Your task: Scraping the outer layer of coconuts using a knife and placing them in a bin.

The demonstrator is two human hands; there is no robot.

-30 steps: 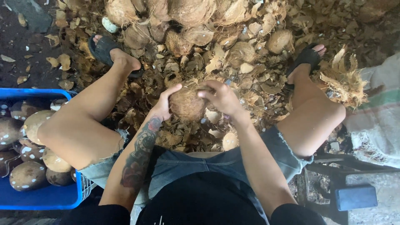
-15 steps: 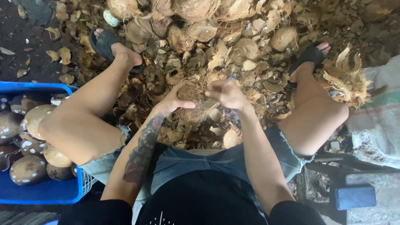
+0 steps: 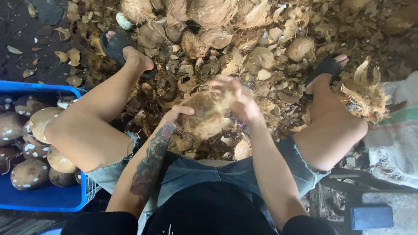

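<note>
The ground [image 3: 26, 39] is dark, bare earth at the upper left, scattered with loose brown husk flakes. Most of the upper view is covered by a thick heap of coconut husks and shell pieces [image 3: 244, 39], dry, fibrous and tan to brown. At the left edge stands a blue plastic crate [image 3: 48, 198] filled with husked brown coconuts [image 3: 28, 174] flecked with white. At the right lies a pale woven sack [image 3: 396, 130], with a tuft of husk fibre [image 3: 365, 93] beside it. A dark metal frame [image 3: 365, 180] and a blue rectangular block [image 3: 372, 216] sit in the lower right corner. Soft, even daylight falls over everything.
</note>
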